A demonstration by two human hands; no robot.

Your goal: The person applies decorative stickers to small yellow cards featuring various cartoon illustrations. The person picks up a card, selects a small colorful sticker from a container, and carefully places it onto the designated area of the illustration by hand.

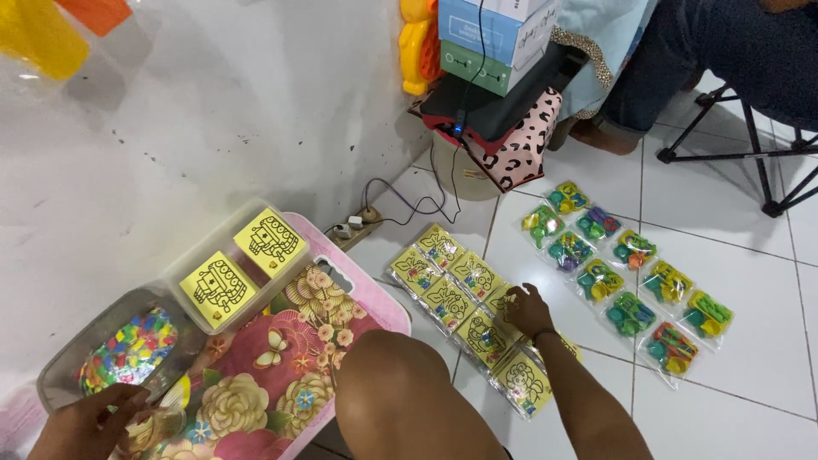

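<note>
— What is the right hand (527,310) doing?

— It is reaching down to the tiled floor (750,358), with its fingers (511,300) curling onto a yellow picture packet (501,300). They are pinching at its edge, though I cannot tell whether they are actually gripping it or only touching it.

— Where is that packet lying?

— It is sitting in a double row of yellow picture packets (464,315), which is running away from the fingers on both sides, some toward the wall and some back toward the person's knee (400,383). Well beyond the fingers, to their right, clear bags of coloured toys (626,281) are lying in two rows.

— And the left hand (81,422)?

— It is resting at the near end of a clear container of coloured beads (128,349), fingers (128,399) loosely bent and touching its rim; they are not closing around anything that I can make out. Just past those fingers, a second clear box holding two yellow cards (243,264) is lying on a flowered pink tray (281,358).
</note>
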